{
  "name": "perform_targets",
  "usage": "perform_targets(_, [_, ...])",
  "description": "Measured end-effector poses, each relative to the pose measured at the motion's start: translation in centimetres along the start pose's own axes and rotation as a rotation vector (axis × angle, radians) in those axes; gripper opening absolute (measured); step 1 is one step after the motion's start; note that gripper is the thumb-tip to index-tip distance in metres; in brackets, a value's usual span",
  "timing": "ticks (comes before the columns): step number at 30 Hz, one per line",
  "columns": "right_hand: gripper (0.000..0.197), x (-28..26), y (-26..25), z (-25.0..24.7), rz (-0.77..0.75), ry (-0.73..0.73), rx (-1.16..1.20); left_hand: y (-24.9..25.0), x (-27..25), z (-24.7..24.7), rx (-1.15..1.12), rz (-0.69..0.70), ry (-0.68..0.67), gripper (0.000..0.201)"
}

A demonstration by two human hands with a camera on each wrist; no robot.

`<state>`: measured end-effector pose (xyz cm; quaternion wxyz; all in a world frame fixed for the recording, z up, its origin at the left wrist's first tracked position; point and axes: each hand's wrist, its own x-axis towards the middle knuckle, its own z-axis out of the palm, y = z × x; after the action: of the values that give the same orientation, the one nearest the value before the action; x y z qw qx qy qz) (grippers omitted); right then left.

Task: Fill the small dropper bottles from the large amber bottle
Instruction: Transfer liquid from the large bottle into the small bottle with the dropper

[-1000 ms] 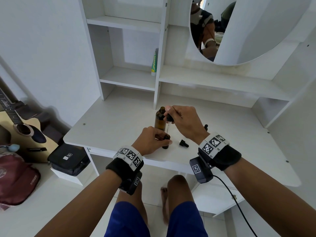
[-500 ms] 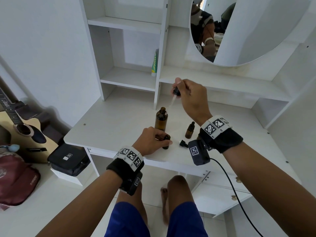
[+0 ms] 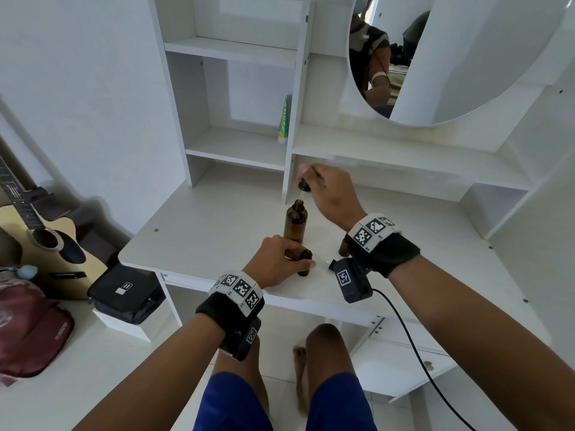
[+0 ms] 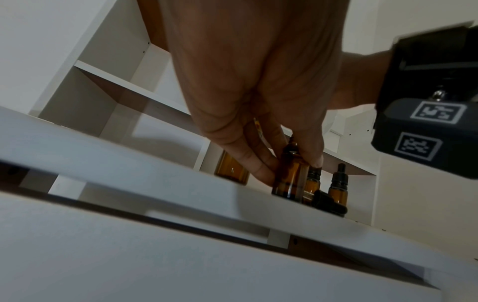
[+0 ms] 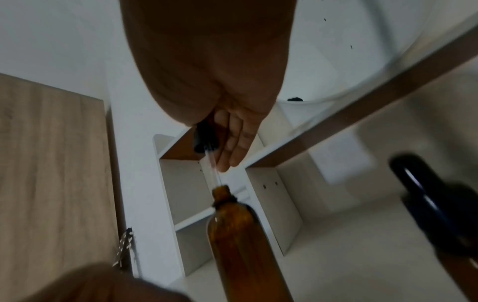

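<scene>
The large amber bottle (image 3: pixel 295 222) (image 5: pixel 238 235) stands open on the white desk (image 3: pixel 202 231). My right hand (image 3: pixel 311 178) (image 5: pixel 220 143) pinches a black-capped dropper (image 3: pixel 304 185) (image 5: pixel 204 141) above it, its glass tube tip at the bottle's mouth. My left hand (image 3: pixel 289 259) (image 4: pixel 292 163) grips a small open amber bottle (image 3: pixel 304 262) (image 4: pixel 291 175) standing near the desk's front edge. A loose black dropper cap (image 3: pixel 332 265) (image 4: pixel 329 204) lies to its right. Two capped small bottles (image 4: pixel 337 189) stand behind, largely hidden by my right wrist in the head view.
A white shelf divider (image 3: pixel 291 169) rises just behind the large bottle. A green tube (image 3: pixel 283 119) stands on a shelf above, under a round mirror (image 3: pixel 451 57). Left of the desk are a guitar (image 3: pixel 46 244), a black case (image 3: pixel 124 290) and a red bag (image 3: pixel 28 331).
My right hand lifted the dropper out of the small bottle, swung it up and back, then lowered its tip to the large bottle's mouth. My left hand stayed on the small bottle.
</scene>
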<state>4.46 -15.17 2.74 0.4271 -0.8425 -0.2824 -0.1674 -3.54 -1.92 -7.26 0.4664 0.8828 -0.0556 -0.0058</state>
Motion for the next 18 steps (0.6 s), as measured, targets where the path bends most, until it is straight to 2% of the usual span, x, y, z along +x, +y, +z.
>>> perform_targets(5, [0.043,-0.9,1.1,1.1,0.065,-0.171,-0.08,0.1,0.0,0.0,-0.004,0.008,0.013,0.029])
perform_targets(10, [0.04,-1.3,1.8,1.2,0.1,-0.224,-0.08,0.1,0.0,0.0,-0.003,0.012,0.015,0.028])
perform_targets(14, [0.04,-1.2,1.9,1.0,0.064,-0.269,-0.122,0.1,0.0,0.0,0.01,0.018,0.014,0.029])
perform_targets(18, [0.042,-1.4,1.7,1.1,0.065,-0.237,-0.135,0.1,0.0,0.0,0.026,0.021,0.019,0.031])
